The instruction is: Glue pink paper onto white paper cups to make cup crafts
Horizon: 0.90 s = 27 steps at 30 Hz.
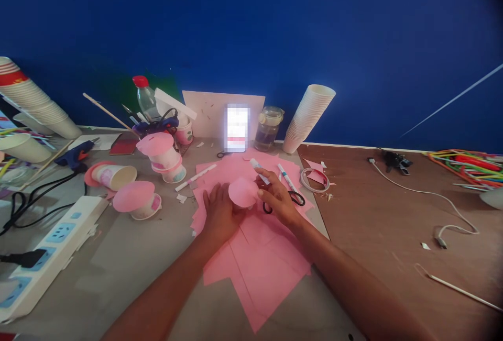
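Pink disc (243,191) partly obscures the left hand (219,209) (its grip unclear)

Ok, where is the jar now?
In the head view, the jar stands just right of centre, near the blue wall, immediately left of a cup stack.

A long white plastic power strip (54,251) lies at left; a thin white cable (439,196) curls at right.

The disc (242,192) and sheets (255,273) are pink, wall (251,26) blue.
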{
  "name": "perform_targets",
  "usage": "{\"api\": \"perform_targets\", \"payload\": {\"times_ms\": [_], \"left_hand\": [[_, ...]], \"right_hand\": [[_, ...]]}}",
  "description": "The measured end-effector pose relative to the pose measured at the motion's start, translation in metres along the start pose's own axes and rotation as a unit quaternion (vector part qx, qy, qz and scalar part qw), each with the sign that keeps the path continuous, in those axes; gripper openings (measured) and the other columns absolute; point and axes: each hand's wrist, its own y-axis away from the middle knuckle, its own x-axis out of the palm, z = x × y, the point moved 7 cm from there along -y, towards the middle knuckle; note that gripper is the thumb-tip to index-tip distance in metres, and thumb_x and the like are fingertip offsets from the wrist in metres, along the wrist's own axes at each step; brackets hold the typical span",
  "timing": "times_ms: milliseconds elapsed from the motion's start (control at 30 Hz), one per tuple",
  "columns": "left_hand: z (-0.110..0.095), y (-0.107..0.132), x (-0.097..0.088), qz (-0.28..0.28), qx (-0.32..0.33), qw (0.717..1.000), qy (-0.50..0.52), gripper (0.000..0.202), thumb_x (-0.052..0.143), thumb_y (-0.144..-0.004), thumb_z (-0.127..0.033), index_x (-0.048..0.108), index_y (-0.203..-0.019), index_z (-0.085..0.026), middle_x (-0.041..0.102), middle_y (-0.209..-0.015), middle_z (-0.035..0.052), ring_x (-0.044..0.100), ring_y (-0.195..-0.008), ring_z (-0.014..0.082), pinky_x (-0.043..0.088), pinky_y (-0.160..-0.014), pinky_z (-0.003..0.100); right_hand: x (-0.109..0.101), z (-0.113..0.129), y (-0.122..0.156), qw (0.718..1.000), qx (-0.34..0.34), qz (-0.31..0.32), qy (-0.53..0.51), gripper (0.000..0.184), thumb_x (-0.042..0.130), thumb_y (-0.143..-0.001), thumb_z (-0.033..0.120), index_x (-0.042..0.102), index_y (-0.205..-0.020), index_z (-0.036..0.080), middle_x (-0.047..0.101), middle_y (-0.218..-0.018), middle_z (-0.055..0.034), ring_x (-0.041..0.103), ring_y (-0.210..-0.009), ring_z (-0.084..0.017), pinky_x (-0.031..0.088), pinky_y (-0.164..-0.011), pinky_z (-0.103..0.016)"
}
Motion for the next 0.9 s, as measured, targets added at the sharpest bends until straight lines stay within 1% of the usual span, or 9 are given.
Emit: {"api": "perform_targets", "payload": {"times_ms": [67, 233, 367, 500, 667, 733, 800, 833, 900], "left_hand": [[0.000, 0.000, 0.000, 0.004, -0.001, 1.000, -0.018, 0.062, 0.058, -0.072, -0.039, 0.040, -0.126, -0.015, 0.046, -0.132, 0.0165, 0.027, -0.131, 0.0378, 0.007, -0.106, 0.061], [0.000, 0.000, 0.001, -0.002, 0.003, 0.999, -0.042, 0.057, 0.058, -0.073, -0.038, 0.043, -0.125, -0.019, 0.050, -0.128, 0.0129, 0.029, -0.131, 0.0355, 0.013, -0.107, 0.060], [0.000, 0.000, 0.000, -0.008, 0.008, 0.999, -0.046, 0.059, 0.057, -0.074, -0.040, 0.042, -0.125, -0.018, 0.049, -0.130, 0.0136, 0.029, -0.131, 0.0355, 0.014, -0.107, 0.060], [0.000, 0.000, 0.001, -0.007, 0.008, 0.999, -0.044, 0.059, 0.057, -0.073, -0.039, 0.041, -0.126, -0.017, 0.049, -0.131, 0.0130, 0.027, -0.132, 0.0360, 0.014, -0.107, 0.061], [0.002, 0.000, 0.002, -0.001, 0.004, 0.999, -0.048, 0.058, 0.057, -0.073, -0.037, 0.041, -0.125, -0.017, 0.049, -0.130, 0.0134, 0.028, -0.131, 0.0359, 0.013, -0.108, 0.059], [0.002, 0.000, 0.003, 0.003, 0.002, 0.999, -0.048, 0.059, 0.057, -0.073, -0.038, 0.040, -0.125, -0.016, 0.049, -0.130, 0.0140, 0.027, -0.132, 0.0361, 0.012, -0.108, 0.059], [0.002, 0.000, 0.003, 0.005, 0.000, 0.999, -0.047, 0.061, 0.057, -0.073, -0.039, 0.039, -0.126, -0.015, 0.048, -0.130, 0.0148, 0.026, -0.132, 0.0362, 0.012, -0.108, 0.059], [0.002, 0.000, 0.003, 0.006, 0.000, 0.999, -0.047, 0.062, 0.057, -0.073, -0.040, 0.039, -0.126, -0.014, 0.048, -0.130, 0.0152, 0.026, -0.132, 0.0362, 0.011, -0.108, 0.059], [0.002, 0.000, 0.003, 0.006, 0.001, 0.999, -0.046, 0.062, 0.057, -0.073, -0.040, 0.039, -0.126, -0.014, 0.049, -0.129, 0.0153, 0.026, -0.132, 0.0360, 0.011, -0.108, 0.059]], "right_hand": [[0.001, 0.000, 0.000, 1.000, -0.009, 0.003, 0.014, 0.048, 0.063, -0.077, 0.037, 0.050, -0.123, 0.033, 0.042, -0.110, -0.0035, 0.048, -0.099, -0.017, 0.041, -0.095, -0.038], [0.003, -0.001, 0.000, 0.999, -0.010, -0.001, 0.051, 0.051, 0.066, -0.075, 0.035, 0.049, -0.123, 0.034, 0.042, -0.112, -0.0043, 0.049, -0.097, -0.018, 0.044, -0.093, -0.039], [0.002, -0.006, 0.000, 1.000, -0.001, -0.002, 0.030, 0.052, 0.066, -0.075, 0.032, 0.049, -0.124, 0.035, 0.042, -0.114, -0.0039, 0.050, -0.100, -0.018, 0.042, -0.096, -0.039], [0.003, -0.006, 0.000, 1.000, 0.007, 0.013, 0.019, 0.053, 0.066, -0.074, 0.027, 0.049, -0.123, 0.035, 0.042, -0.114, -0.0033, 0.048, -0.107, -0.019, 0.037, -0.101, -0.038], [0.001, -0.008, 0.000, 0.999, 0.019, 0.039, -0.021, 0.055, 0.066, -0.071, 0.029, 0.050, -0.123, 0.034, 0.045, -0.116, -0.0037, 0.047, -0.111, -0.021, 0.036, -0.101, -0.041], [-0.002, -0.007, -0.001, 0.998, 0.004, 0.034, -0.048, 0.053, 0.064, -0.072, 0.034, 0.052, -0.123, 0.032, 0.048, -0.112, -0.0038, 0.048, -0.109, -0.022, 0.036, -0.101, -0.043], [-0.007, -0.002, -0.003, 0.998, -0.030, 0.010, -0.059, 0.047, 0.060, -0.076, 0.039, 0.053, -0.122, 0.032, 0.050, -0.110, -0.0038, 0.050, -0.106, -0.023, 0.035, -0.101, -0.046], [-0.009, 0.001, -0.004, 0.998, -0.048, -0.001, -0.051, 0.044, 0.057, -0.078, 0.040, 0.053, -0.122, 0.033, 0.049, -0.110, -0.0039, 0.051, -0.104, -0.022, 0.036, -0.100, -0.046], [-0.009, 0.010, -0.004, 0.997, -0.075, -0.017, 0.002, 0.041, 0.051, -0.084, 0.042, 0.051, -0.123, 0.033, 0.046, -0.113, -0.0047, 0.051, -0.103, -0.022, 0.037, -0.099, -0.047]]}}
